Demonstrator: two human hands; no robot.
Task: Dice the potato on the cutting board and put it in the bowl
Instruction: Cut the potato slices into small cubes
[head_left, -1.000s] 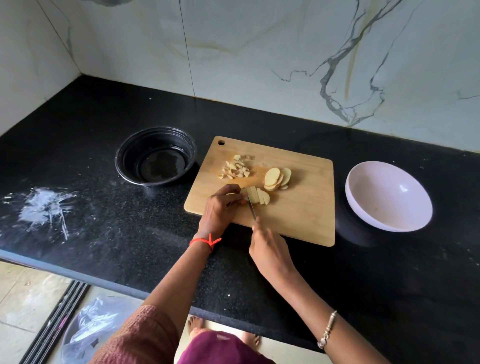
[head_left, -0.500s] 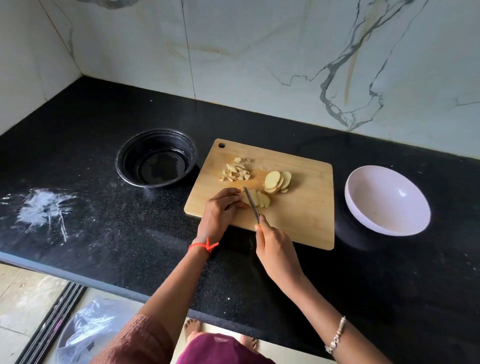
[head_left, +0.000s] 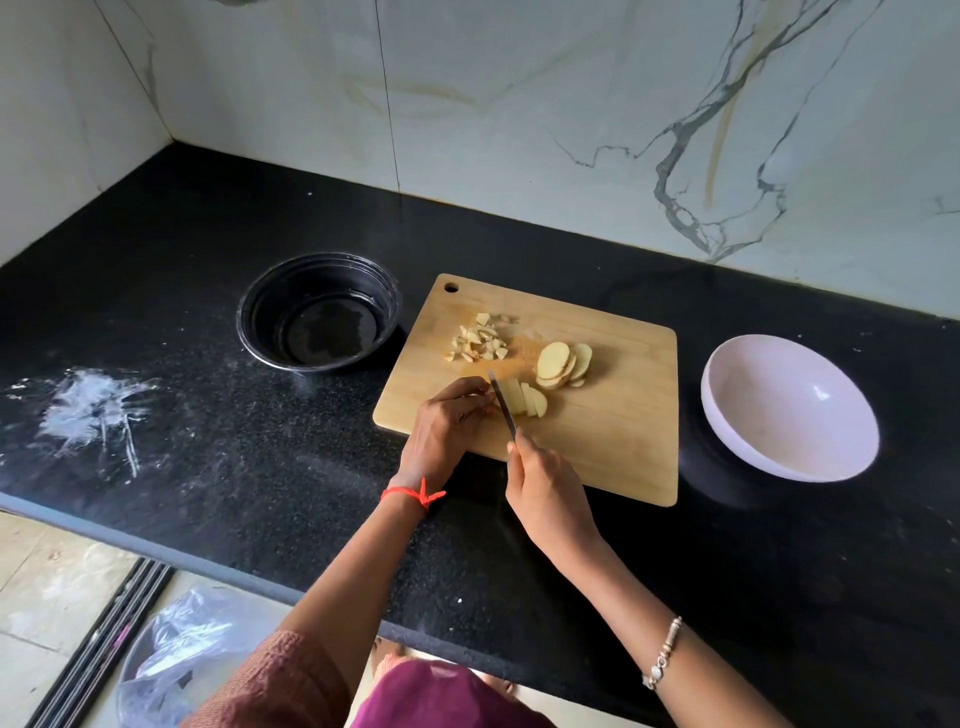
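Note:
A wooden cutting board (head_left: 613, 431) lies on the black counter. Near its front left, a stack of potato slices (head_left: 524, 399) lies flat, held down at its left end by my left hand (head_left: 447, 426). My right hand (head_left: 545, 493) grips a small knife (head_left: 503, 402), whose blade rests across the stack right beside my left fingertips. A fan of round potato slices (head_left: 563, 364) lies at the board's middle. A small heap of diced potato (head_left: 480, 340) sits toward the far left of the board. An empty pale pink bowl (head_left: 789, 410) stands right of the board.
A black bowl (head_left: 319, 312) stands left of the board, touching its corner. A white powdery smear (head_left: 91, 410) marks the counter at the left. Marble wall tiles rise behind the counter. Below the front edge, a bin lined with a plastic bag (head_left: 171, 654) stands on the floor.
The knife blade has shifted forward across the stack of slices, its tip now past the stack's far edge. My left hand stays on the stack's left end.

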